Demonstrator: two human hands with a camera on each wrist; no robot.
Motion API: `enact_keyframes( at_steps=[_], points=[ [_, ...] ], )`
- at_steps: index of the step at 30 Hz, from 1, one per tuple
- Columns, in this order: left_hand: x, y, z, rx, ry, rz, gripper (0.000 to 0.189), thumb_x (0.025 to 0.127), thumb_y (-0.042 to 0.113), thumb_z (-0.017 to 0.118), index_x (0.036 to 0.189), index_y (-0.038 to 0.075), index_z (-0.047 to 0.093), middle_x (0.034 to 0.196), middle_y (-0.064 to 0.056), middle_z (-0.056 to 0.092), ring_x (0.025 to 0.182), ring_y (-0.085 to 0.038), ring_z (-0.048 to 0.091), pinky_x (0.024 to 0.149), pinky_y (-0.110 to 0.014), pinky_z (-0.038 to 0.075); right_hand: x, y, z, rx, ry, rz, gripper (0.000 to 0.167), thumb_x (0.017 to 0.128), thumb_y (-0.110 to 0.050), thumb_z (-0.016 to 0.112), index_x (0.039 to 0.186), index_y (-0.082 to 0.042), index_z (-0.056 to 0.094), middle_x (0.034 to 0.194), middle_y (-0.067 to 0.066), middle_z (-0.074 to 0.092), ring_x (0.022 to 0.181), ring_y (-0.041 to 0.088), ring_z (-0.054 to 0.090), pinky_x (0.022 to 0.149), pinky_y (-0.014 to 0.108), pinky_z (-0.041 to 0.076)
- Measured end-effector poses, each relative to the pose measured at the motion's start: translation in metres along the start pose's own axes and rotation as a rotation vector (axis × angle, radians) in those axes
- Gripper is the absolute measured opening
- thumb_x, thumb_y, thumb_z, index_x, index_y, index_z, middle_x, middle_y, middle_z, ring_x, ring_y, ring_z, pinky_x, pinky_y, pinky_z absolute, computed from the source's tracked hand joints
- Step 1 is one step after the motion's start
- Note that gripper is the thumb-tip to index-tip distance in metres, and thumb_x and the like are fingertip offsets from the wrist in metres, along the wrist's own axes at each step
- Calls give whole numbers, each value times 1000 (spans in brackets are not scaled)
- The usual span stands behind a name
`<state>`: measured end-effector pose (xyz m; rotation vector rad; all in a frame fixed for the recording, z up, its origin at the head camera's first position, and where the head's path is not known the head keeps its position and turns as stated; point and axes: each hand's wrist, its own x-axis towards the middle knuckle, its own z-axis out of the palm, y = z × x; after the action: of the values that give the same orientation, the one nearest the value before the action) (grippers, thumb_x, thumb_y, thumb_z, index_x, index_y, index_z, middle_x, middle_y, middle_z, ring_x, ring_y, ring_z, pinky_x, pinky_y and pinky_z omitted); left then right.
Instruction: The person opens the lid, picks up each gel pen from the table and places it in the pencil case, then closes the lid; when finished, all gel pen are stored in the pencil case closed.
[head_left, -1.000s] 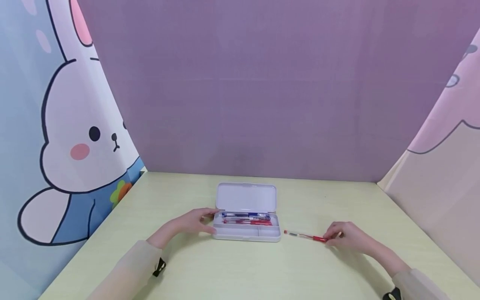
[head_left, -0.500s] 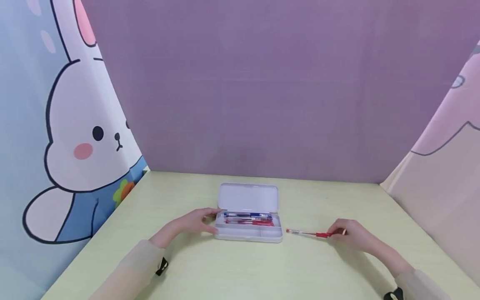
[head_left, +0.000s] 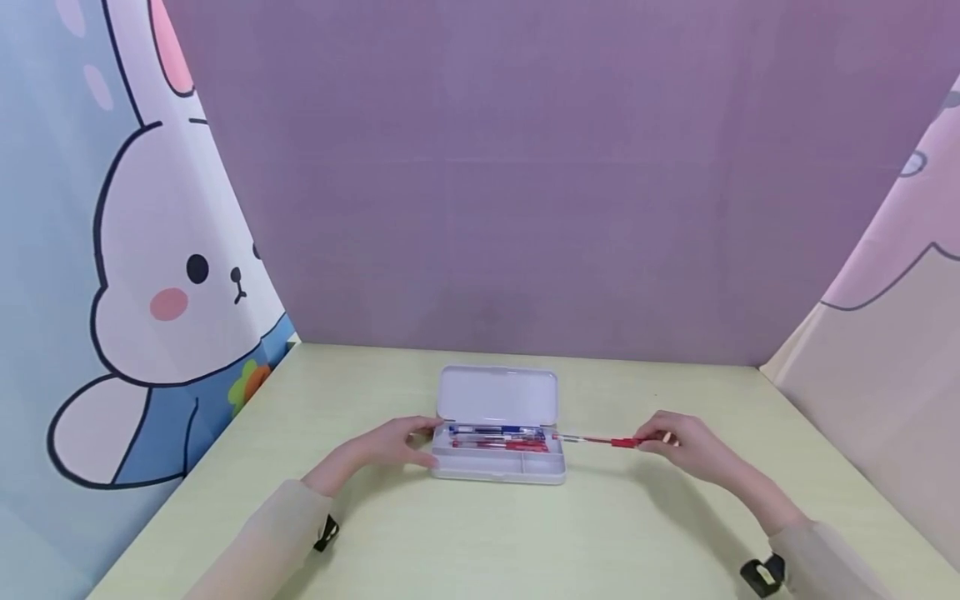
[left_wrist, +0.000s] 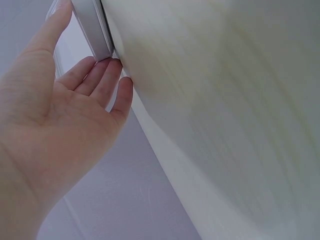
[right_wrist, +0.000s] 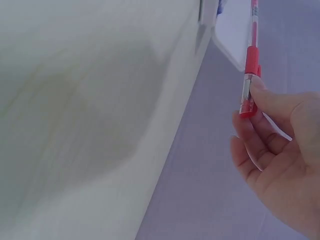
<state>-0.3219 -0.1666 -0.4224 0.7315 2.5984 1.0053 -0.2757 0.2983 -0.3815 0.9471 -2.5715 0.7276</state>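
A white pencil case (head_left: 476,467) lies with its lid (head_left: 497,396) up in the head view. Blue and red pens (head_left: 498,440) fill its rear compartment. My left hand (head_left: 390,442) holds the case's left end, thumb near the front corner and fingers at the back one; the left wrist view shows these fingertips against the case wall (left_wrist: 95,30). To the right, my right hand (head_left: 686,446) pinches a red gel pen (head_left: 596,440) by its capped end, raised off the table. The pen's far tip is by the case's right edge; whether they touch I cannot tell.
The front of the case has two compartments, split by a divider (head_left: 522,462). A pale wooden table (head_left: 487,542) carries everything. Behind it hangs a purple cloth (head_left: 525,208), with a rabbit-print curtain (head_left: 172,250) on the left and a pink one (head_left: 885,333) on the right.
My right hand has lifted the red gel pen off the table and carried it left toward the case's right end. The left hand stays at the case.
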Motion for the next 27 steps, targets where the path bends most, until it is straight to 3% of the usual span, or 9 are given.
enact_keyframes(
  at_steps=[14,27],
  points=[
    [-1,2,-1,26,4,-9,74,80,34,74,141,7,42,142,-18,44,130,-37,40,106,-55,34,48,-26,29,20,-68,73,9,82,-12,71,90,-15,71,79,-10,61,70,0,51,61,20,46],
    [0,2,-1,33,-4,2,75,80,35,74,141,5,42,141,-19,44,129,-37,41,106,-55,35,80,-46,58,55,-98,29,10,82,-9,71,91,-11,73,81,-6,65,71,4,51,62,19,47]
  ],
)
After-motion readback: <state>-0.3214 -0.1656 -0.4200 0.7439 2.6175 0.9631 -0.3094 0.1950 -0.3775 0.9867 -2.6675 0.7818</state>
